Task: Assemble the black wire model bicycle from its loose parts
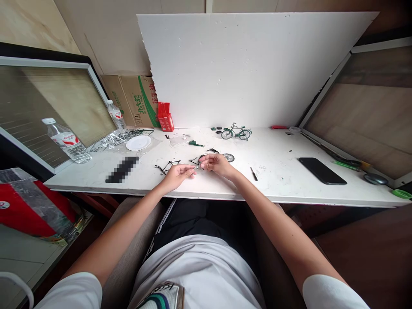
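Over the front of the white table, my left hand and my right hand meet with their fingertips pinched. Between them is a small silvery part, too tiny to make out fully. Just left of the fingers lies a black model bicycle frame. Behind my right hand rests a small spoked wheel, and a curved black piece sits beside it; the hand partly covers the black parts there. Farther back stands a green model bicycle, upright.
A small screwdriver lies right of my hands, with a black phone beyond. Toward the back are a green part, a white plate and a red box. A water bottle stands left. A white board closes off the back.
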Available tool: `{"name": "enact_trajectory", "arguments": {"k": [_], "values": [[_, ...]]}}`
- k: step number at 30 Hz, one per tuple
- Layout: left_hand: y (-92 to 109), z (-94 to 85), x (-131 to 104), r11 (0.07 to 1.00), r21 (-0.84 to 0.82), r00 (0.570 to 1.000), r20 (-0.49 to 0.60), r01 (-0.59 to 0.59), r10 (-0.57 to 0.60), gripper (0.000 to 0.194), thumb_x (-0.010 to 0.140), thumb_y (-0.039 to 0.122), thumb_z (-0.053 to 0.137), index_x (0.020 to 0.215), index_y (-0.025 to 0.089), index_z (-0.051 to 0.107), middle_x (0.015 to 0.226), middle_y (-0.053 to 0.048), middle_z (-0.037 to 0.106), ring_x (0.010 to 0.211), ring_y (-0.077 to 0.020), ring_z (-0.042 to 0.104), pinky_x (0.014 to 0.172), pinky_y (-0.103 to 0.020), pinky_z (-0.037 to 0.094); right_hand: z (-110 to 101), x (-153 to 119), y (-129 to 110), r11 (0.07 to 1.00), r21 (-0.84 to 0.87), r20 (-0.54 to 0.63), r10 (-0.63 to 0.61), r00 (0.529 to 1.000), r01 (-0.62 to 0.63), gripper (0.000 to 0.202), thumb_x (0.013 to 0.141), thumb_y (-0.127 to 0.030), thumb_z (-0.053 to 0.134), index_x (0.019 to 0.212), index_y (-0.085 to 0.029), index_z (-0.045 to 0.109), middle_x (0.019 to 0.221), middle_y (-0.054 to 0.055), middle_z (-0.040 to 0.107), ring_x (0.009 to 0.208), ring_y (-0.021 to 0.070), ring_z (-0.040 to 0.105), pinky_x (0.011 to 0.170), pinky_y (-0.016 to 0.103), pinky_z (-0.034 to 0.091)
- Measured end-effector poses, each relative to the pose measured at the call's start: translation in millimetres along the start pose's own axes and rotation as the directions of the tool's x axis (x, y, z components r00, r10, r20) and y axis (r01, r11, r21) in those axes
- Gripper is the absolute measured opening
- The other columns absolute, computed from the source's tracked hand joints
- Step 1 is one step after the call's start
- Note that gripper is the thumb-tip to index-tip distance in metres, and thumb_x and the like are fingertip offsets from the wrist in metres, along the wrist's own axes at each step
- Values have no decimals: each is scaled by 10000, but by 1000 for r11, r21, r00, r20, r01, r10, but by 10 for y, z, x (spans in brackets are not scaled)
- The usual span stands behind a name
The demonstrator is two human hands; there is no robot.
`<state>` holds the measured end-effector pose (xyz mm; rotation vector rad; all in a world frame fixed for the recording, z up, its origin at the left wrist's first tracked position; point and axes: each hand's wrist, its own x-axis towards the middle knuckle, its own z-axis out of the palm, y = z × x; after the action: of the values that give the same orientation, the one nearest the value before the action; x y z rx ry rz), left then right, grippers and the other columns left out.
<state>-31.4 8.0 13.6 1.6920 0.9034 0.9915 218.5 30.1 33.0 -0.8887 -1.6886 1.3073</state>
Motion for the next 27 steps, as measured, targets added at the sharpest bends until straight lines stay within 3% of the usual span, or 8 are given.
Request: {"name": "enact_trajectory", "arguments": {"k": [2,5,8,11,14,17,21,27], "values": [[-25,3,11,1000,-14,1000,-23,21,-21,555,855,604,797,1144,132,753,1021,-137,817,843,-232,769,896,-418,613,-25,18,12,993,-112,-26,-32,999,29,374,817,-426,853,1071,-166,765,994,96,786,920,215,720,863,365,573],[-44,10,40,999,-21,998,-36,47,-47,520,854,588,801,1104,135,752,1011,-136,815,838,-223,765,887,-405,613,-163,48,9,916,-398,-173,-124,977,46,257,904,-390,747,1037,-171,774,1104,116,789,883,209,695,837,358,561],[-34,37,63,998,-12,998,-37,58,-58,469,873,560,785,1080,141,749,986,-128,810,798,-205,748,847,-382,609,-394,80,6,797,-603,-307,-184,934,-41,228,969,-321,647,1068,-167,783,1126,133,793,894,224,698,823,345,549],[-12,79,67,998,16,998,-35,60,-59,420,892,529,766,1055,143,745,966,-123,802,729,-181,717,774,-352,597,-613,130,22,654,-731,-359,-124,925,-196,243,997,-277,596,1081,-172,799,1107,133,800,907,243,709,790,330,529],[3,110,60,997,33,997,-26,70,-69,386,902,514,749,1024,147,744,948,-120,794,696,-171,693,729,-335,585,-725,229,48,539,-800,-339,-41,940,-264,245,998,-254,594,1081,-181,813,1099,127,804,905,241,715,774,312,517],[8,114,52,997,37,998,-26,61,-60,386,909,516,739,1033,150,746,952,-117,792,703,-171,691,737,-335,581,-737,371,69,488,-841,-278,-15,960,-235,222,981,-241,632,1076,-206,830,1109,116,805,932,239,714,790,303,523],[10,103,47,997,54,998,-22,51,-50,407,912,525,736,1062,147,747,959,-120,792,708,-178,693,756,-347,574,-695,528,101,461,-865,-231,-14,973,-198,185,940,-219,705,1048,-223,854,1123,112,807,998,255,713,828,313,535],[13,110,47,997,52,998,-21,63,-62,375,920,499,727,1036,143,744,963,-118,788,715,-173,695,753,-337,573,-596,556,196,454,-852,-295,-1,955,-263,271,963,-125,622,1056,-218,859,1155,108,802,1012,248,730,825,289,522]]}}
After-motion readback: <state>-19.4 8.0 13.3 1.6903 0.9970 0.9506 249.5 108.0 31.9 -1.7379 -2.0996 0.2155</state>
